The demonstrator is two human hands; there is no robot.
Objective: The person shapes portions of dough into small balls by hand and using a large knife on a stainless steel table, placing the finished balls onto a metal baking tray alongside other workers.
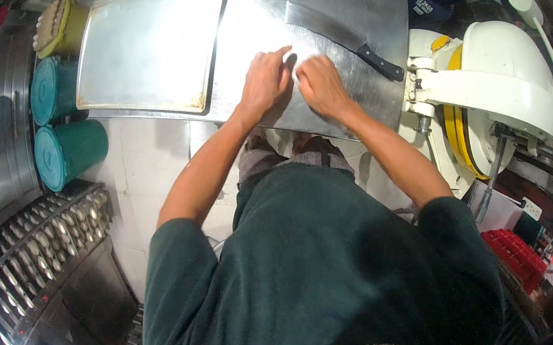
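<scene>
Both my hands are over the near edge of a metal table (251,29), close together with a small gap between them. My left hand (266,82) is curled, its index finger reaching toward the right hand; anything in its fingers is hidden. My right hand (323,84) is closed like a fist and slightly blurred, and I cannot make out anything in it. Beyond the right hand lies a serrated knife (327,27) with a black handle pointing to the near right. Left of my left hand rests a large pale rectangular tray (151,46) with browned edges.
A large white machine with a yellow ring (502,80) stands right of the table. Two teal lidded bins (71,154) and a yellow bucket (66,32) of eggs are at the left. A rack of rounded metal pieces (43,255) is at the lower left, a red crate (514,256) lower right.
</scene>
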